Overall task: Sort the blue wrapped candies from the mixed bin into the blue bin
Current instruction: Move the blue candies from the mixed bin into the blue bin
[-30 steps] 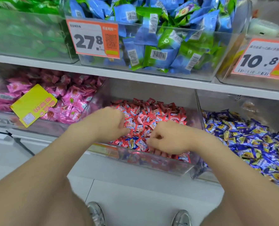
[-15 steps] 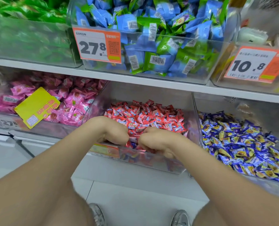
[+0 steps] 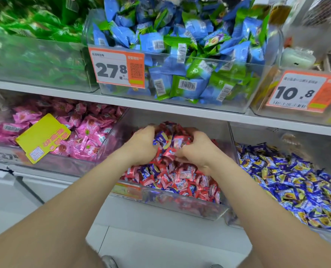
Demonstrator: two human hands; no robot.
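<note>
The clear mixed bin (image 3: 180, 205) on the lower shelf holds red wrapped candies (image 3: 182, 178) with blue wrapped candies (image 3: 161, 138) among them. My left hand (image 3: 141, 146) and my right hand (image 3: 197, 151) are both in this bin, fingers curled around a raised heap of red and blue candies between them. The blue bin (image 3: 288, 180), full of blue and yellow wrapped candies, stands directly to the right.
A bin of pink candies (image 3: 79, 136) with a yellow tag (image 3: 42, 138) sits to the left. The upper shelf carries bins of green packets (image 3: 35, 45) and blue-green packets (image 3: 180, 55) with orange price tags (image 3: 118, 67). White floor and shoes lie below.
Both hands moved from the front of the mixed bin toward its back and scooped up a heap of candies. Blue candies now show among the red ones. The camera came closer.
</note>
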